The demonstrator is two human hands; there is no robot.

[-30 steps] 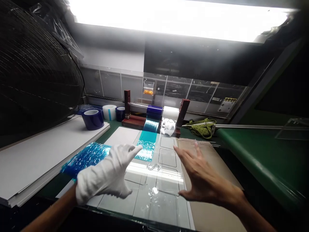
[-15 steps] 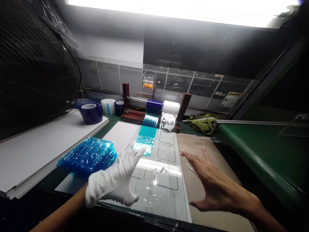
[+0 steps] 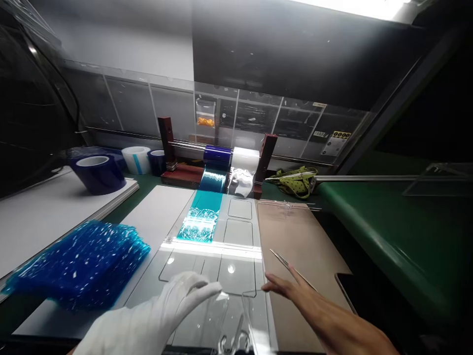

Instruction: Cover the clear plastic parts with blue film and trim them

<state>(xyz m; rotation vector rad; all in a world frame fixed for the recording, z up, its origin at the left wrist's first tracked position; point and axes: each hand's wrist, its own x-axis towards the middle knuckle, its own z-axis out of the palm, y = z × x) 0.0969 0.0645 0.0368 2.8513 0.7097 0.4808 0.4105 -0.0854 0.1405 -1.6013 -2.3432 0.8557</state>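
My left hand (image 3: 181,301), in a white glove, is closed at the lower middle, its fingertips against a clear plastic piece (image 3: 231,320). My bare right hand (image 3: 295,296) reaches in from the right, with its fingertips together at the far right edge of that clear piece. Beneath both is a glass-like sheet with black outlined rectangles (image 3: 239,232). A strip of blue film (image 3: 207,202) runs down onto it from a blue roll (image 3: 217,154). Metal tweezers (image 3: 283,259) lie on a brown board (image 3: 295,227) beside my right hand.
A stack of blue film pieces (image 3: 88,261) is on the left. Behind it are a large blue tape roll (image 3: 99,180) and white boards (image 3: 33,212). A wooden stand (image 3: 266,158) also holds a white roll (image 3: 246,159). A green dotted pouch (image 3: 297,181) lies behind the brown board.
The view has shifted, with the blue stack now larger and lower. Both hands were spread apart; their fingers have closed and come nearer each other at the clear piece.
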